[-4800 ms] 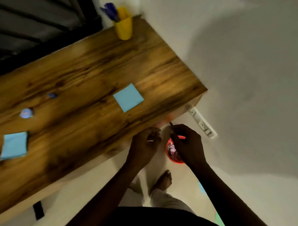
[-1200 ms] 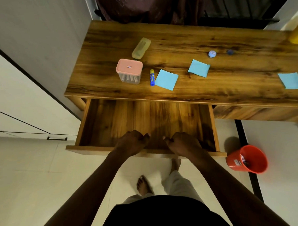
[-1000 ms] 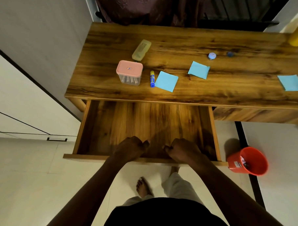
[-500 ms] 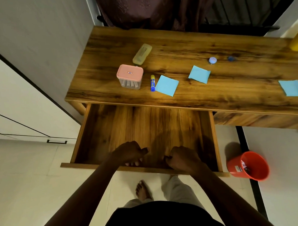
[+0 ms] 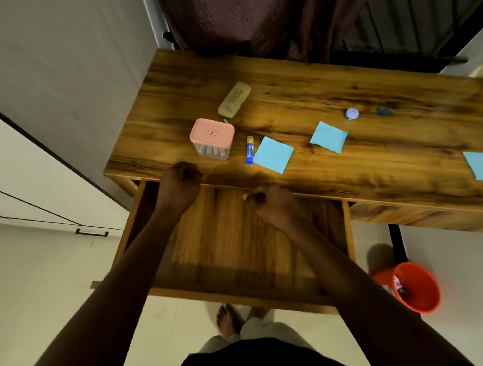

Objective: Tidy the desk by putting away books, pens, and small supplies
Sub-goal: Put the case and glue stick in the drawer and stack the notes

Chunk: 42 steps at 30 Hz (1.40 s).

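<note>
While both arms reach out over the open wooden drawer (image 5: 238,252), neither hand has anything visible in it. The left hand (image 5: 181,182) is balled into a fist at the front lip of the brown wood-grain desk (image 5: 341,76), above the drawer's left part. The right hand (image 5: 270,205) sits a little nearer the body, fingers curled under, over the back of the drawer floor.

All the supplies lie on the desktop, beyond both hands and untouched. Closest to the left fist, just past it and slightly to its right, stands the clear plastic box with a pink lid (image 5: 212,137). Behind that box lies a flat yellow-green case (image 5: 234,99), set at a slant. The blue glue stick with a yellow cap (image 5: 249,150) lies flat beside the box, on a line between the two hands. Touching or nearly touching its right side is the nearest blue square paper note (image 5: 273,154) — the thing closest to the right hand, straight ahead of its knuckles.

Farther right sit a second blue note (image 5: 329,136), a small round pale-blue tin (image 5: 352,113) and a tiny blue object (image 5: 382,111) too small to identify. A third blue note (image 5: 481,165) is cut by the frame edge.

On the pale floor to the drawer's right stands a red plastic bucket (image 5: 416,286) — some scraps show inside.
</note>
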Each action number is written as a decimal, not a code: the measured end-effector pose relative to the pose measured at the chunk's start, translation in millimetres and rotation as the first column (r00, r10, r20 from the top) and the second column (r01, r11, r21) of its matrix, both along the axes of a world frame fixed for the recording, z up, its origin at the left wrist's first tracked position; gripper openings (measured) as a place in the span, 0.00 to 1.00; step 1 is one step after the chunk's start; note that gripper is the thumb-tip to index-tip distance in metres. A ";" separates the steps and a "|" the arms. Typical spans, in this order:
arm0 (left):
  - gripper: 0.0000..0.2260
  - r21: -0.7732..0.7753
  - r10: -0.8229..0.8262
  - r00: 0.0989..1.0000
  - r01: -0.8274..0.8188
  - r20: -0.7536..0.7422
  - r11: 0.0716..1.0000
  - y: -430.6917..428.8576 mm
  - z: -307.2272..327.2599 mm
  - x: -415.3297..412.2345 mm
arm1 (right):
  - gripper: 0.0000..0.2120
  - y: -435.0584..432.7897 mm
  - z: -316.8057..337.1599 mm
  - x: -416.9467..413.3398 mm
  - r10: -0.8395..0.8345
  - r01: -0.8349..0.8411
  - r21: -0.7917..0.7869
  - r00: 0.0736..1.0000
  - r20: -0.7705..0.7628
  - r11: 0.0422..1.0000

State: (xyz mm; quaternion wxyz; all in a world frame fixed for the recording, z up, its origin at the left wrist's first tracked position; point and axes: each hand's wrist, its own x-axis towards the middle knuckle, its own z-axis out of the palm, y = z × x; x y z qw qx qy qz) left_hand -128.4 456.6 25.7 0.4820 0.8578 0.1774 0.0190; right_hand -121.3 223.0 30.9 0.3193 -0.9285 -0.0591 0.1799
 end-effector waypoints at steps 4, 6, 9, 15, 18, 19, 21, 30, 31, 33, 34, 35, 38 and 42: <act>0.21 -0.026 0.163 0.986 -0.163 -0.022 0.986 12.1 -2.6 42.0 | 0.15 27.0 5.0 43.9 -0.211 0.191 0.210 0.975 0.076 0.959; 0.26 -0.050 0.203 0.977 -0.206 -0.059 0.977 15.4 -7.9 60.1 | 0.16 39.0 3.7 63.4 -0.258 0.240 0.239 0.965 0.045 0.941; 0.24 -0.198 0.233 0.966 -0.251 -0.111 0.948 15.1 -14.7 77.2 | 0.20 55.2 1.9 82.5 -0.257 0.247 0.209 0.966 0.020 0.946; 0.04 -0.369 0.257 0.966 -0.245 -0.015 0.897 2.9 -8.7 66.4 | 0.22 79.5 -8.7 91.2 -0.338 0.326 0.279 0.941 -0.008 0.903; 0.07 -0.444 0.250 0.968 -0.226 -0.006 0.867 4.3 -8.8 47.3 | 0.19 86.3 -13.2 80.8 -0.410 0.382 0.287 0.911 0.046 0.879; 0.09 -0.435 0.239 0.971 -0.217 -0.003 0.874 7.1 -10.1 38.3 | 0.18 88.3 -13.6 74.8 -0.421 0.390 0.287 0.905 0.053 0.875; 0.13 -0.396 0.233 0.972 -0.209 0.014 0.894 13.9 -10.0 14.5 | 0.17 93.4 -16.6 61.9 -0.420 0.390 0.310 0.907 0.037 0.867; 0.13 -0.348 0.288 0.958 -0.271 -0.004 0.897 29.2 -37.0 -112.6 | 0.18 113.7 -41.6 -47.1 -0.366 0.376 0.201 0.927 -0.088 0.905; 0.13 -0.347 0.304 0.952 -0.297 -0.035 0.890 30.5 -44.4 -119.8 | 0.15 117.8 -46.2 -55.9 -0.354 0.370 0.204 0.929 -0.109 0.907; 0.13 -0.363 0.343 0.933 -0.360 -0.112 0.860 33.9 -57.1 -124.6 | 0.11 127.6 -59.3 -65.9 -0.358 0.383 0.225 0.923 -0.144 0.896; 0.12 -0.369 0.351 0.926 -0.378 -0.139 0.849 37.2 -61.9 -123.5 | 0.09 133.9 -66.1 -66.3 -0.376 0.406 0.234 0.912 -0.161 0.884; 0.12 -0.374 0.353 0.923 -0.386 -0.156 0.843 40.3 -64.8 -120.0 | 0.08 140.4 -71.4 -64.8 -0.396 0.428 0.235 0.902 -0.172 0.873; 0.12 -0.449 0.352 0.911 -0.413 -0.215 0.792 49.7 -73.2 -100.0 | 0.07 158.2 -83.3 -51.6 -0.437 0.465 0.226 0.884 -0.165 0.856; 0.13 -0.518 0.362 0.887 -0.461 -0.287 0.721 57.3 -91.0 -66.1 | 0.13 179.8 -96.1 -28.3 -0.464 0.499 0.191 0.863 -0.202 0.845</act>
